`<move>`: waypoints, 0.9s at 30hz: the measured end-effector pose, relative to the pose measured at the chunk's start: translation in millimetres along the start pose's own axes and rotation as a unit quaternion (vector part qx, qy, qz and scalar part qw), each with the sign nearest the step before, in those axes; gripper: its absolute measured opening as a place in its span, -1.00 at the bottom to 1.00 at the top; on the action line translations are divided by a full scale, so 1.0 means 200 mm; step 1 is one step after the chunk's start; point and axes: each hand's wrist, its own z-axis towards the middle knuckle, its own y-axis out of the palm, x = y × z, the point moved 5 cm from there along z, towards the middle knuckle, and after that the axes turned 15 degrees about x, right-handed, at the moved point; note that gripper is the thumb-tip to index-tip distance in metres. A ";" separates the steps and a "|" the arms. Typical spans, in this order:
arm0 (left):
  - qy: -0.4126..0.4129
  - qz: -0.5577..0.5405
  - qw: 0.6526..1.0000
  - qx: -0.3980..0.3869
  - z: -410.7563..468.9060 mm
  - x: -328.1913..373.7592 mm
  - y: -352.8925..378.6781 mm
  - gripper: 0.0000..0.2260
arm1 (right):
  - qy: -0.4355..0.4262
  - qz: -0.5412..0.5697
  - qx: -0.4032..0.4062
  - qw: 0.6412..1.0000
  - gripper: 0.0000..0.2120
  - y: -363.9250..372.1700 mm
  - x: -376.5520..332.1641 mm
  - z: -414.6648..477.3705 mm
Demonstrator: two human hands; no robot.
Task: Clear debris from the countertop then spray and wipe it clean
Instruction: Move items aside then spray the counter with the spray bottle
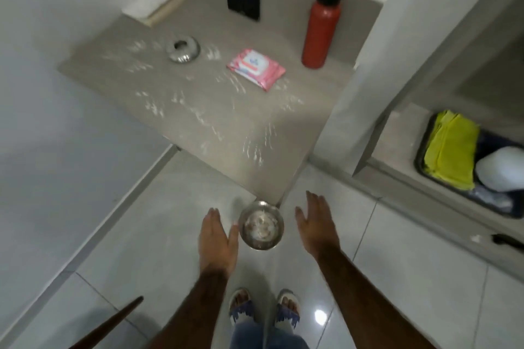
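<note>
mostly blurred: white debris (countertop streaked)

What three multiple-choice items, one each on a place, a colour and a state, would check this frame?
1. Where does the pink wipes packet lie?
A. on the countertop, between the metal ring dish and the bottle
B. on the floor
C. in the tray

2. What colour is the bottle?
A. blue
B. red with a black cap
C. green

3. How are the hands?
A. both closed on cloths
B. one holding the bottle
C. both open, either side of the steel bowl

Answers: 1 A, it sits between them; 2 B, red body; 3 C, left hand and right hand flank the bowl.
</note>
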 end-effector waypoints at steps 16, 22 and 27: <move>0.245 0.130 0.956 0.092 1.30 0.68 -0.48 -0.28 | -0.185 -0.118 0.162 0.962 -0.09 -0.33 -0.96 0.88; 0.292 0.162 0.942 0.047 1.76 0.79 -0.28 -0.27 | -0.121 -0.144 0.147 0.971 0.10 -0.19 -0.97 1.15; 0.316 0.172 0.932 0.028 1.80 0.73 -0.18 -0.23 | -0.114 -0.165 0.184 0.962 0.07 -0.12 -0.95 1.18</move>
